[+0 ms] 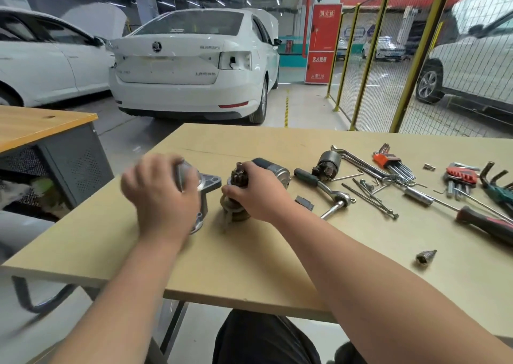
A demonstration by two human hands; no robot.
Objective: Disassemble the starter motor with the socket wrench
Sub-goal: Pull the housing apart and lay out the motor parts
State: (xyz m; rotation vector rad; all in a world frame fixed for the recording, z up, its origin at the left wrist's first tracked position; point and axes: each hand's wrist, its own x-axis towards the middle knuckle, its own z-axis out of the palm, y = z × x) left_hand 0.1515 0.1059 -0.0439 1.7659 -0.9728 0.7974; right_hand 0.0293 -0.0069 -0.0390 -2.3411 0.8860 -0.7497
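While the left hand, blurred, has its fingers curled over one aluminium end housing at the near-left part of the table, the right hand grasps one dark geared drive assembly just beside that housing, thumb and fingers wrapped around it. One grey motor body shows just behind the right hand; whether it is joined to the drive assembly cannot be told. These starter motor parts sit near the table's middle, housing and drive assembly apart by a narrow gap. One socket wrench lies unheld to the right of the right hand, dark handle pointing away, an extension bar on its head pointing toward the near edge. One black solenoid stands touching or just beside that handle. Holders noted: two. An orange holder carries a fan of hex keys, and a red holder further right carries another set; the key count in each cannot be read. Loose items: two long thin bolts lying side by side, one small black block, one long driver with a red and black handle, one loose socket near the front right, and green-handled pliers at the right edge. Three white cars stand beyond the table, the nearest directly ahead.
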